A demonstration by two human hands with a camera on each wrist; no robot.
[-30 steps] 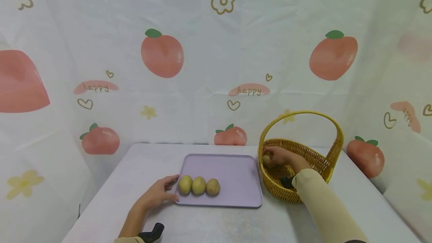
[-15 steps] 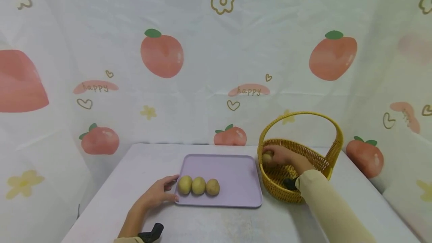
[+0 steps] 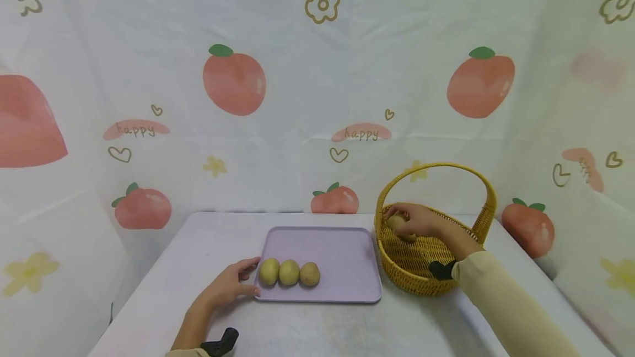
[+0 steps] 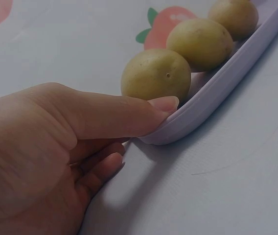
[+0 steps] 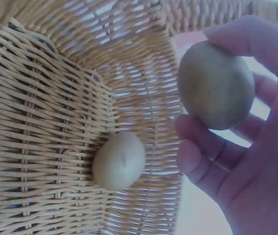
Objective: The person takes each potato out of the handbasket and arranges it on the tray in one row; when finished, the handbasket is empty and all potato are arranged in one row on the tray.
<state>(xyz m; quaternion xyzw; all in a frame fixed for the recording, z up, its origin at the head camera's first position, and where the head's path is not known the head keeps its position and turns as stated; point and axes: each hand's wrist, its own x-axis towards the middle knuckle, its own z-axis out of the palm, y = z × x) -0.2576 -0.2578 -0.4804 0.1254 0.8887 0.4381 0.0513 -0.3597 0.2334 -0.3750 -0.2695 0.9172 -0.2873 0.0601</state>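
Three yellow-brown potatoes (image 3: 289, 272) sit in a row on the left part of a lilac tray (image 3: 342, 288). At the tray's left edge is my left hand (image 3: 225, 285). Its straight thumb (image 4: 129, 115) rests on the rim beside the nearest potato (image 4: 156, 76), and its other fingers lie loosely below. My right hand (image 3: 419, 222) is over the left side of a wicker basket (image 3: 419, 285). Thumb and fingers grip a potato (image 5: 217, 85), lifted above the basket's woven bottom. Another potato (image 5: 119, 161) lies inside against the basket wall.
A tall arched handle (image 3: 441, 165) rises over the basket, which stands just right of the tray on a white table (image 3: 213, 236). Behind the table hangs a white cloth (image 3: 283, 153) printed with fruit and flowers.
My right hand has risen slightly inside the basket with the potato, uncovering another potato below it. The head view has shifted a little. My left hand stays at the tray's edge.
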